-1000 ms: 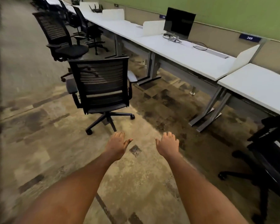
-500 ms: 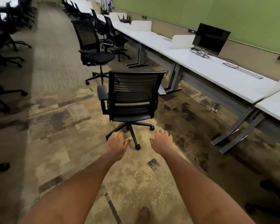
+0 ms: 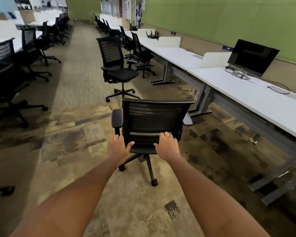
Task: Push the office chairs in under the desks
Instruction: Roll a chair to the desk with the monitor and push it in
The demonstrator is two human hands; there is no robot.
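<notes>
A black mesh-back office chair (image 3: 154, 117) stands in the aisle with its back toward me, out from the long white desk (image 3: 256, 100) on the right. My left hand (image 3: 118, 148) and my right hand (image 3: 167, 147) are stretched out with fingers apart, level with the lower edge of the chair's backrest. Whether they touch it I cannot tell. A taller black chair (image 3: 117, 65) stands farther up the aisle, also away from the desks. Beyond it, another black chair (image 3: 142, 55) sits close against the desk row.
A dark monitor (image 3: 253, 57) with cables stands on the right desk, with white dividers (image 3: 214, 59) between places. Grey desk legs (image 3: 270, 182) reach the floor at right. More black chairs (image 3: 9, 74) line the desks on the left. The patterned carpet aisle (image 3: 75, 100) runs ahead.
I have come closer to the nearest chair and the view has swung up the aisle. My hands now overlap its lower backrest instead of hanging short of its base.
</notes>
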